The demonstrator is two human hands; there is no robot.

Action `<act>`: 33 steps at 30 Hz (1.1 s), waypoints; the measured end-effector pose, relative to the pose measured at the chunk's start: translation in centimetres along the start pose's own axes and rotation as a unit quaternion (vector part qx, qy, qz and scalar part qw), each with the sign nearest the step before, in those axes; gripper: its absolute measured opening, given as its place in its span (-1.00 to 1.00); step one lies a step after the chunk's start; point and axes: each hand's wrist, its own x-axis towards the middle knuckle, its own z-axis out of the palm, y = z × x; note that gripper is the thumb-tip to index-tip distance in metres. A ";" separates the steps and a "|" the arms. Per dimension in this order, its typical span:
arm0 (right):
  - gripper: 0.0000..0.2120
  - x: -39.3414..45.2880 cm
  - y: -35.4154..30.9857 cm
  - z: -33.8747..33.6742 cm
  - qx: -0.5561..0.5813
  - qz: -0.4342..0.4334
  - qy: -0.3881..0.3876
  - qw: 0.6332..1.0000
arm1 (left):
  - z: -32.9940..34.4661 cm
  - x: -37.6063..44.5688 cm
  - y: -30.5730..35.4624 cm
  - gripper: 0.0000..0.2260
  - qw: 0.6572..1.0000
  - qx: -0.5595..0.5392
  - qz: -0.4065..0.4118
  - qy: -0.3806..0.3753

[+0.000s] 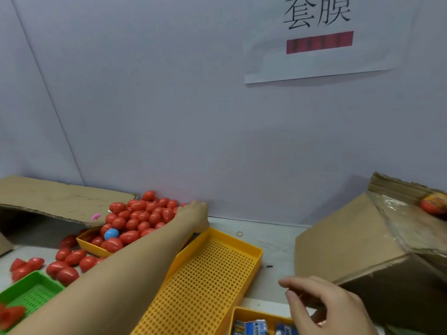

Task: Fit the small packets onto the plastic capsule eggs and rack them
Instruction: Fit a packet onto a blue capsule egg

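Capsule eggs [139, 217], nearly all red, sit heaped in a yellow tray [90, 243] at the back left of the tabletop [273, 240], against the wall; one blue egg [111, 234] lies among them at the tray's near side. More red eggs [65, 262] have spilled onto the tabletop in front of that tray, beside a green perforated tray [29, 291] at the front left edge. The left hand [193, 213] reaches across to the far right side of the heap and rests on the eggs there; its fingers are hidden behind the hand, so I cannot tell whether it grips one. An empty yellow perforated tray [205, 281] lies slantwise in the middle of the tabletop, under the left forearm. The right hand [324, 303] hovers over the front right edge with fingers loosely curled, holding nothing visible. Just below it, small blue and white packets [251, 326] lie in another yellow tray [238, 313] at the front edge. A cardboard box [358, 245] stands tipped at the right side, and a flat cardboard sheet [60, 199] rests at the back left corner. A rubber band [239, 234] lies behind the perforated tray.
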 end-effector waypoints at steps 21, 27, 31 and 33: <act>-0.79 -0.8 0.6 -2.3 0.076 0.048 0.045 0.995 | -6.4 -12.2 4.6 -0.89 0.685 -0.727 -0.041 0.025; -0.79 -1.3 -0.4 -1.7 0.093 0.043 0.036 0.994 | -6.1 -22.4 7.1 -0.70 0.266 -0.959 0.004 -0.102; -0.78 -1.5 -1.2 -1.2 0.078 0.013 0.041 0.996 | -3.8 -24.7 8.8 -0.71 0.267 -0.959 -0.026 -0.093; -0.78 -1.6 -1.7 -1.0 0.076 -0.005 0.046 0.996 | -2.8 -24.5 8.9 -0.74 0.318 -0.945 -0.031 -0.073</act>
